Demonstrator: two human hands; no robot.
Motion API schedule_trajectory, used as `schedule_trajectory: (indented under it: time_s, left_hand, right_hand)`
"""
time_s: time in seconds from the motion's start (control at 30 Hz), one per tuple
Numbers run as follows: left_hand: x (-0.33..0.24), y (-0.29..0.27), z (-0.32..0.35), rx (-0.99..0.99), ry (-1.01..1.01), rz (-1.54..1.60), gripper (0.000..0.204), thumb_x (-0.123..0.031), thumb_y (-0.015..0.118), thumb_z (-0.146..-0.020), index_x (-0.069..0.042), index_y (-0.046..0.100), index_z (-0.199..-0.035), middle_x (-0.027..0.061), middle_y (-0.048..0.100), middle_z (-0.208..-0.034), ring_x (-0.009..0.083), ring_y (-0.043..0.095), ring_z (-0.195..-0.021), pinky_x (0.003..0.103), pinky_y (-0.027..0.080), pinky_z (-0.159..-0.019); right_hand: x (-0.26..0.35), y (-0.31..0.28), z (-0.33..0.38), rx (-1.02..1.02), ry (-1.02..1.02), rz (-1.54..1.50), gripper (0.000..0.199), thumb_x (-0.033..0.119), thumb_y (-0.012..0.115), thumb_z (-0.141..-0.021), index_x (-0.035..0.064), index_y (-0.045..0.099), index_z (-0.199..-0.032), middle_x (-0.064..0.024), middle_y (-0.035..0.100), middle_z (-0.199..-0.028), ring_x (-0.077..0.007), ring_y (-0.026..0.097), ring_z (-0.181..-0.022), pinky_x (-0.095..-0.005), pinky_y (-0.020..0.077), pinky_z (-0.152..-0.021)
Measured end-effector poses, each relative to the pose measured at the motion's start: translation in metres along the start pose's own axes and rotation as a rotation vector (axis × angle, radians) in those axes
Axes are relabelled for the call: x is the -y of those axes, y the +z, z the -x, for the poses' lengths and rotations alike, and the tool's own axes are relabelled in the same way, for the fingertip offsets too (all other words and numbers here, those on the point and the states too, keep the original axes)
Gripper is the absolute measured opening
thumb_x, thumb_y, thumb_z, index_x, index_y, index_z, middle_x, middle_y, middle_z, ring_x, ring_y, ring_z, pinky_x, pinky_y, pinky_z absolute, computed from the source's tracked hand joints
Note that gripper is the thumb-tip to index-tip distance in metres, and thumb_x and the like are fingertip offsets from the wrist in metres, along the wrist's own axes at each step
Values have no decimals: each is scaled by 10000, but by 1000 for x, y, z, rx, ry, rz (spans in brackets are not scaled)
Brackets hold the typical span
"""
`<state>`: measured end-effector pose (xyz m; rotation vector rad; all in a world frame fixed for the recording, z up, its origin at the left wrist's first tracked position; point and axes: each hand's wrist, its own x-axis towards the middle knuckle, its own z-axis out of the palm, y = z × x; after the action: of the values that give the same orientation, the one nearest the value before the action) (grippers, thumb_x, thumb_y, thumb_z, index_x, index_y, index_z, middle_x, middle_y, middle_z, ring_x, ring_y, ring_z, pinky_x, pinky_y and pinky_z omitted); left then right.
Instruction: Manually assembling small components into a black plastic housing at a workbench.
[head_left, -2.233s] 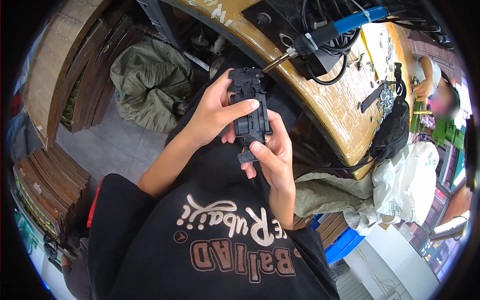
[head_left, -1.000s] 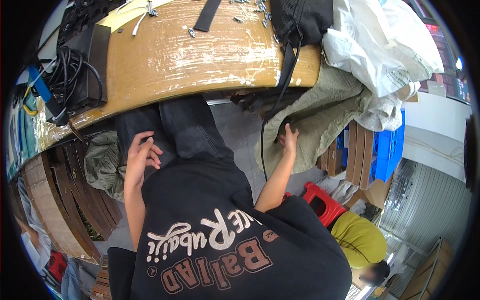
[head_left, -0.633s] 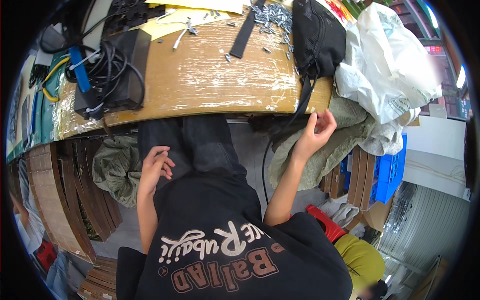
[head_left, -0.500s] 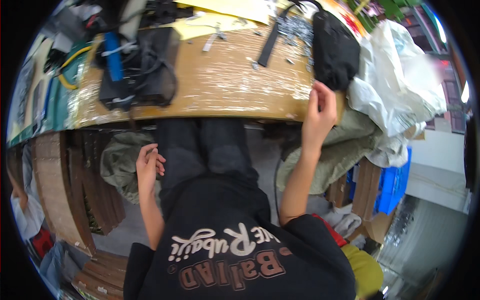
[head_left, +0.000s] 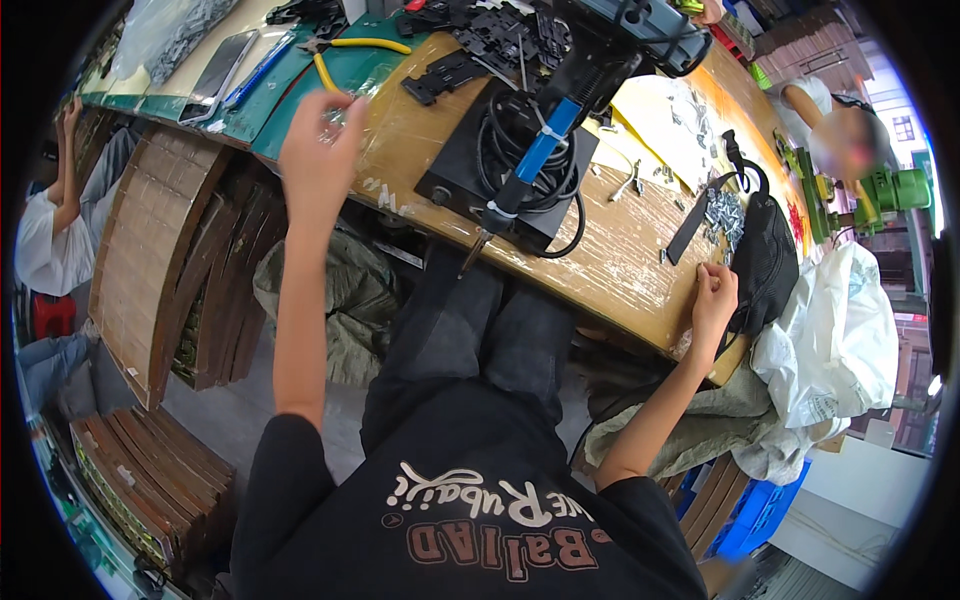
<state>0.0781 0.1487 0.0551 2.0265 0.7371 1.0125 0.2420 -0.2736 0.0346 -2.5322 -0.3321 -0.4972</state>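
My left hand [head_left: 320, 150] is raised over the table's left front edge, next to yellow-handled pliers [head_left: 325, 55]. Motion smears its fingers, so their closure and contact with the pliers are unclear. On the right, my right hand [head_left: 714, 300] rests by the front edge beside a black pouch [head_left: 768, 255], thumb and fingers pressed together. Anything pinched there is too small to make out. Small metal pieces [head_left: 724, 218] lie in a pile beyond it. Between my hands, a blue-handled tool [head_left: 545, 140] resembling a soldering iron leans across a black box [head_left: 455, 185] with coiled cable.
Black plastic parts [head_left: 510, 40] are heaped at the back. A phone [head_left: 222, 72] and blue pen [head_left: 262, 72] lie left on a green mat [head_left: 265, 130]. A white sack [head_left: 835, 335] stands right; stacked brown boards [head_left: 150, 260] stand left. Other people sit at both sides.
My left hand has risen from beside my lap to the table's left side, near the pliers. The view has swung left. My right hand stays by the pouch, its fingers closer together.
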Motion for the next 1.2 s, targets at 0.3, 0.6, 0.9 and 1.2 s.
schedule_trajectory:
  time_s: [0.3, 0.6, 0.9, 1.2]
  left_hand:
    - [16, 75, -62, 306, 319, -473, 416, -370, 673, -725, 11, 517, -784, 136, 518, -817, 277, 510, -802, 339, 428, -700]
    - [6, 17, -44, 511, -260, 342, 222, -138, 638, -763, -7, 480, -844, 70, 552, -679, 127, 539, -574, 256, 429, -502]
    - [-56, -39, 78, 370, -327, 794, 171, -46, 501, -816, 8, 435, -965, 104, 558, -757, 149, 568, -591, 247, 462, -451]
    - [-80, -29, 179, 828, -531, 745, 163, -11, 591, -760, -6, 477, -877, 55, 551, -718, 69, 529, -561, 171, 390, -471]
  right_hand:
    - [3, 9, 17, -46, 87, 8, 148, 93, 526, -848, -42, 504, -904, -156, 541, -787, -238, 543, -726, -324, 424, -679]
    - [-1, 5, 24, -180, 223, -564, 127, 73, 563, -843, -33, 577, -910, -34, 579, -821, -85, 526, -731, -205, 429, -669]
    - [13, -10, 35, -184, 273, -841, 148, 1, 581, -813, -47, 609, -951, -75, 621, -855, -104, 579, -742, -212, 467, -701]
    - [98, -41, 85, 285, 6, -1097, 175, -184, 576, -684, -62, 606, -805, -122, 592, -847, -158, 574, -795, -234, 481, -693]
